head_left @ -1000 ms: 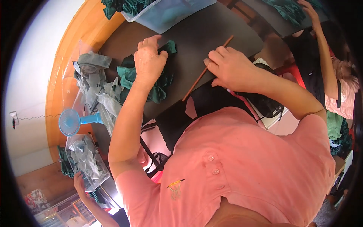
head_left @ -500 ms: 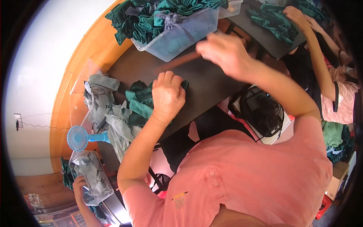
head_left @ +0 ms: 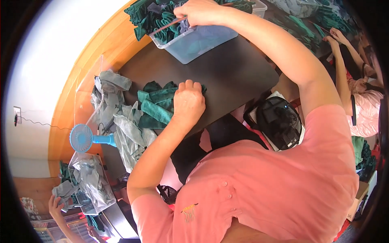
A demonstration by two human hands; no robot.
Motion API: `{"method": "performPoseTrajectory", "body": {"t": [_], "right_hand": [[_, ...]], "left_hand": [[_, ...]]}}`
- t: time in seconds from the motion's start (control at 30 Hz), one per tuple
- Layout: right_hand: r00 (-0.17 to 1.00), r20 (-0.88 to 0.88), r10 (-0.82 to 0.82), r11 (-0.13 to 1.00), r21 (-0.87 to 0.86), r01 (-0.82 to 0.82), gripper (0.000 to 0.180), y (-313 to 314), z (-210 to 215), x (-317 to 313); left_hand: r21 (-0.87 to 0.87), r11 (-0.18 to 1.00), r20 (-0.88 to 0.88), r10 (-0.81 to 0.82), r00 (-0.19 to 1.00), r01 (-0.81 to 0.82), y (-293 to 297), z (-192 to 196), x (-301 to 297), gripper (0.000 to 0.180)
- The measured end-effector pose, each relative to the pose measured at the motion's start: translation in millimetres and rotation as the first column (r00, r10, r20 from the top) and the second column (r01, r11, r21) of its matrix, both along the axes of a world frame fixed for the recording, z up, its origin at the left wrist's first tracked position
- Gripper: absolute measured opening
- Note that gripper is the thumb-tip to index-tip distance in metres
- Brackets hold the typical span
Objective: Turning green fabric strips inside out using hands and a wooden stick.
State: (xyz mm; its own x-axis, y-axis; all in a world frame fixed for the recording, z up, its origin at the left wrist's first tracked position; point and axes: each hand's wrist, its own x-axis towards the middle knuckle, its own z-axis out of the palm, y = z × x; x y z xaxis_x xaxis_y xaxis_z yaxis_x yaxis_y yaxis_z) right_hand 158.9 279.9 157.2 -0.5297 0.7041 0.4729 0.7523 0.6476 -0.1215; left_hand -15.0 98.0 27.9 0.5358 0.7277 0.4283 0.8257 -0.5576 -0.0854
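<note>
My left hand (head_left: 189, 101) is closed, knuckles up, on a bundle of dark green velvet cloth (head_left: 156, 106) lying on the dark table. Part of that cloth pokes out past my knuckles. My right hand (head_left: 198, 12) is raised over a clear plastic bin (head_left: 202, 46), gripping a thin reddish-brown stick (head_left: 169, 26) that slants down to the left across the bin's contents. Heaped green velvet pieces (head_left: 142, 18) fill the bin and spill over its rim. The fingertips of both hands are partly hidden.
Grey sheer cloth (head_left: 129, 133) hangs at the table's left edge, beside a blue handheld fan (head_left: 82, 138). A black bag (head_left: 279, 121) sits to the right, below the table (head_left: 239, 77). Co-workers' hands (head_left: 338, 38) handle green cloth at the right; another person's hand (head_left: 56, 206) shows lower left.
My right hand has swung up and away with the stick, from above the table to over the bin. My left hand stays on the green velvet cloth. The view has shifted slightly.
</note>
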Motion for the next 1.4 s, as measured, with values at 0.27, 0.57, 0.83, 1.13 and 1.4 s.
{"method": "performPoseTrajectory", "body": {"t": [0.27, 0.57, 0.83, 1.13, 1.4], "right_hand": [[0.951, 0.308, -0.017, 0.99, -0.13, 0.06, 0.018, -33, 42, -27], [0.992, -0.071, -0.103, 0.983, 0.143, 0.112, 0.014, -38, 24, -31], [0.982, -0.13, 0.133, 0.989, 0.074, -0.125, 0.022, -118, 59, -31], [0.758, -0.605, 0.243, 0.196, -0.735, -0.65, 0.031, -168, -71, -74], [0.764, -0.614, 0.199, 0.343, -0.686, -0.641, 0.016, -172, -38, -33]], "left_hand": [[0.1, 0.995, -0.039, -0.011, 0.999, 0.015, 4, 1, -11, 0.009], [-0.419, 0.637, 0.84, 0.542, 0.01, 0.648, -22, 68, -78, 0.013], [-0.244, 0.646, 0.842, 0.511, -0.172, 0.724, -62, 46, -112, 0.013], [-0.117, 0.581, 0.811, 0.524, -0.26, 0.806, -95, 68, -109, 0.031], [0.102, 0.537, 0.681, 0.576, -0.452, 0.838, -85, 77, -135, 0.03]]}}
